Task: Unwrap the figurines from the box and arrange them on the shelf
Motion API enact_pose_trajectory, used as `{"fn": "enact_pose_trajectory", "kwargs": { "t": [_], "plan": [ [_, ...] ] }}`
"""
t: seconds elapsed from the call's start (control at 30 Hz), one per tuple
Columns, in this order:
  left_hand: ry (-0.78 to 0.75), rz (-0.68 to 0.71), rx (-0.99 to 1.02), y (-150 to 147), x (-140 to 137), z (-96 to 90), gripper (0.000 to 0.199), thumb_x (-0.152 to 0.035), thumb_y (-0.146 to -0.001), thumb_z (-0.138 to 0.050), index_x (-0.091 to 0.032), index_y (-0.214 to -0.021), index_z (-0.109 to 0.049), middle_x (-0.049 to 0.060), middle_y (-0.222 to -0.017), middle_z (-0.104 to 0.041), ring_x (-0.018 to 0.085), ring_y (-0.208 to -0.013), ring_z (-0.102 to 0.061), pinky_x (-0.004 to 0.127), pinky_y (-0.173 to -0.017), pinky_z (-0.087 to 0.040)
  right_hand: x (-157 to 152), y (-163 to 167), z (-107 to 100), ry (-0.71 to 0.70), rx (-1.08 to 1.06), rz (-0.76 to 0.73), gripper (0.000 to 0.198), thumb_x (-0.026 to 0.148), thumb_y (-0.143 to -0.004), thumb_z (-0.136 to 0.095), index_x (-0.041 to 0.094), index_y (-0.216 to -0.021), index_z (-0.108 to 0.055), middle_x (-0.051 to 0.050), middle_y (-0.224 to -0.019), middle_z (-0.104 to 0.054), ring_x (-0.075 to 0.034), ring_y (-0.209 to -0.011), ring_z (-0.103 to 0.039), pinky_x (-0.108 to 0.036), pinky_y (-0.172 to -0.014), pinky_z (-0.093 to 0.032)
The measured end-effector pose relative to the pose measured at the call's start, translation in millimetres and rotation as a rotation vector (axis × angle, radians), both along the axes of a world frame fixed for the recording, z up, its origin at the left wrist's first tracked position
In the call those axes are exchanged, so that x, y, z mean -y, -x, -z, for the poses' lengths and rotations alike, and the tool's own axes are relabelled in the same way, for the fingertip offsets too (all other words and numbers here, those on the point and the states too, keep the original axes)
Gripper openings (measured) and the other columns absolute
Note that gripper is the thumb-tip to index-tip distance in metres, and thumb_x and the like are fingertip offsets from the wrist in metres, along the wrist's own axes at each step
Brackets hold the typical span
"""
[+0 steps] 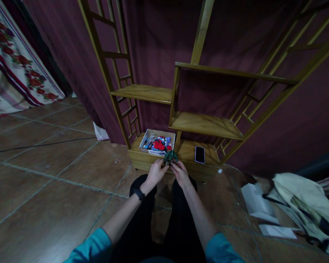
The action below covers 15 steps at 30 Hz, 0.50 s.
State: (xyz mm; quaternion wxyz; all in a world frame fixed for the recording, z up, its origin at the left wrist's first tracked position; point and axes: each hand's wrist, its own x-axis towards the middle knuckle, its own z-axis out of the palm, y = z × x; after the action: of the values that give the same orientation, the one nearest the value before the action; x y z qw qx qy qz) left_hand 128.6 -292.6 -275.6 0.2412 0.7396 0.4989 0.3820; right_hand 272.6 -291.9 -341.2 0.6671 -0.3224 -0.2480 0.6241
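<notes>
Between my two hands is a small dark green, shiny object [170,157], perhaps a hair claw clip or a toy; its kind is too small to make out. The fingertips of my left hand [157,171] pinch its left lower side. My right hand [181,172] grips the lower right side with thumb and fingers. Just behind it stands a shallow white cardboard box [143,143], filled with a jumble of small red, blue, white and silver items [159,143]. The box rests on the low wooden shelf, slightly left of my hands.
A wooden shelf unit [208,124] stands before a maroon curtain [153,44]. On its bottom board lies a phone [200,155]. To the right on the tiled floor [71,193] are a white box [257,202] and a cream bag [304,193]. A black cable [44,145] runs at left.
</notes>
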Motion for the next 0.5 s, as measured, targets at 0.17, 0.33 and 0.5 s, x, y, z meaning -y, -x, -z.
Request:
{"fn": "enact_pose_trajectory", "kwargs": {
  "t": [0.17,0.33,0.5],
  "plan": [
    [0.146,-0.031,0.152,-0.7,-5.8,-5.4,0.026,-0.027,-0.071,-0.062,-0.015,-0.093,-0.066,0.006,-0.084,-0.068,0.019,-0.079,-0.062,0.031,-0.072,-0.048,-0.2,-0.4,-1.1,0.010,0.055,0.009,0.027,0.023,-0.063,-0.073,0.022,-0.087,-0.062,0.001,-0.094,-0.066,-0.012,-0.085,-0.063,-0.028,-0.080,-0.051],
    [0.256,0.017,0.329,-1.4,-11.7,-0.7,0.038,-0.031,-0.069,-0.062,-0.013,-0.102,-0.065,0.006,-0.083,-0.068,0.017,-0.073,-0.062,0.027,-0.066,-0.048,-0.2,-2.3,-6.8,-0.024,0.133,0.068,0.029,0.026,-0.063,-0.073,0.021,-0.089,-0.062,-0.001,-0.093,-0.066,-0.014,-0.084,-0.062,-0.028,-0.076,-0.052],
    [0.289,0.025,0.411,-5.9,-18.1,-4.8,0.047,-0.035,-0.067,-0.064,-0.009,-0.106,-0.063,0.002,-0.065,-0.063,0.013,-0.057,-0.054,0.024,-0.054,-0.042,-0.8,-9.7,-30.0,-0.081,0.248,0.141,0.029,0.028,-0.064,-0.072,0.020,-0.090,-0.063,-0.002,-0.091,-0.067,-0.015,-0.084,-0.062,-0.028,-0.073,-0.053]
  ]
}}
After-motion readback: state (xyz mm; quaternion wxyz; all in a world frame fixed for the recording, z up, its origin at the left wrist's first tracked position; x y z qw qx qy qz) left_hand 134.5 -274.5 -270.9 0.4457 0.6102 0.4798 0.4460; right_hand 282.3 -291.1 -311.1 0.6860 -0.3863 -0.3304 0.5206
